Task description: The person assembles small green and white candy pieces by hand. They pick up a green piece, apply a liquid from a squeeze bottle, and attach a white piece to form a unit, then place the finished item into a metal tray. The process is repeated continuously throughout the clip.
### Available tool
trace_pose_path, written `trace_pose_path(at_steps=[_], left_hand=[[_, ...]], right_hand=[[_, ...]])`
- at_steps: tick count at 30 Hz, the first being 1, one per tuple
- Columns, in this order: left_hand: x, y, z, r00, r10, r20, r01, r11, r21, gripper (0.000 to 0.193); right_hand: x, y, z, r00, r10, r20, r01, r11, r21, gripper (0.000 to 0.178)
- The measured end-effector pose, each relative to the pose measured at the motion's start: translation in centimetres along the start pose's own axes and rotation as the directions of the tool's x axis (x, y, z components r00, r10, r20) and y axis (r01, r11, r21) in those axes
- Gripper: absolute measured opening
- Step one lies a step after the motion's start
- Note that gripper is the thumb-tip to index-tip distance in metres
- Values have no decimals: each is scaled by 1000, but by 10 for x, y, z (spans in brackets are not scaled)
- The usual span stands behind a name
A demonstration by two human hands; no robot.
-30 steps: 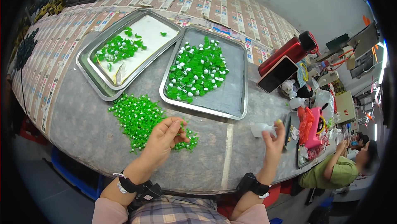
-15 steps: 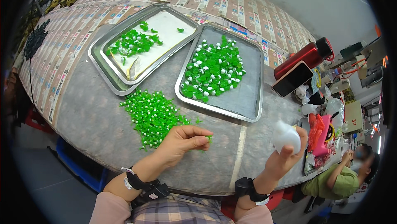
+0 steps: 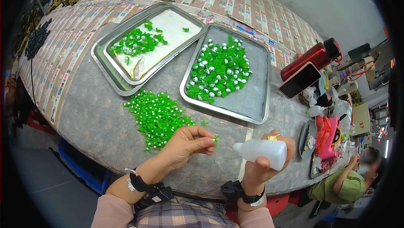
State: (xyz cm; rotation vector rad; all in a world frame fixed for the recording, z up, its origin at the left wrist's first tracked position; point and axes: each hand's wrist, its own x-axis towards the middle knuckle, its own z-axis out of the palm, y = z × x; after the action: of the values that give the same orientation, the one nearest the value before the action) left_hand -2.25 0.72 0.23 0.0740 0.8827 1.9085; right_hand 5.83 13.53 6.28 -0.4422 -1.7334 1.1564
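Cloth (image 3: 181, 216) in a muted check shows nearest, between soft pink sleeves (image 3: 111, 213); a black strap (image 3: 139, 182) rounds each wrist. Just past them, the left hand (image 3: 186, 144) pinches a tiny, frilled green piece (image 3: 216, 140) with a white bead-like spot; it juts out beyond the tips of thumb and forefinger. The right hand (image 3: 257, 173) is wrapped around a smooth, cloudy plastic bottle (image 3: 269, 151), tipped on its side, its tapered nozzle aimed toward the green piece, near but apart. Past the left hand I see a loose, spiky heap (image 3: 158, 120) of similar bits on the dull grey table cover (image 3: 219, 165). Further off, a round-cornered metal tray (image 3: 252, 97) holds ruffled green clusters with white balls; beside it, nested trays (image 3: 107, 70) carry more on a flat white sheet (image 3: 176, 22). A glossy red flask (image 3: 309, 61) and a dark-screened phone (image 3: 299, 80) are to the right.
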Motion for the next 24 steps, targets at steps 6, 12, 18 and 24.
trace_pose_path(at_steps=[6, 12, 18, 24], left_hand=[[0, 1, 1, 1000, -8, 16, 8, 1000, 1, 8], [-1, 0, 0, 1000, -20, 12, 20, 1000, -1, 8], [0, 0, -1, 1000, -19, 24, 19, 1000, -2, 10], [0, 0, 0, 999, -20, 29, 20, 1000, 2, 10]], right_hand=[[3, 13, -9, 978, -155, 138, 138, 982, 129, 52], [3, 15, -6, 960, -208, 185, 196, 977, 82, 52], [3, 15, -8, 989, -143, 37, 138, 984, 116, 54], [5, 17, -6, 983, -171, 72, 168, 985, 49, 55]])
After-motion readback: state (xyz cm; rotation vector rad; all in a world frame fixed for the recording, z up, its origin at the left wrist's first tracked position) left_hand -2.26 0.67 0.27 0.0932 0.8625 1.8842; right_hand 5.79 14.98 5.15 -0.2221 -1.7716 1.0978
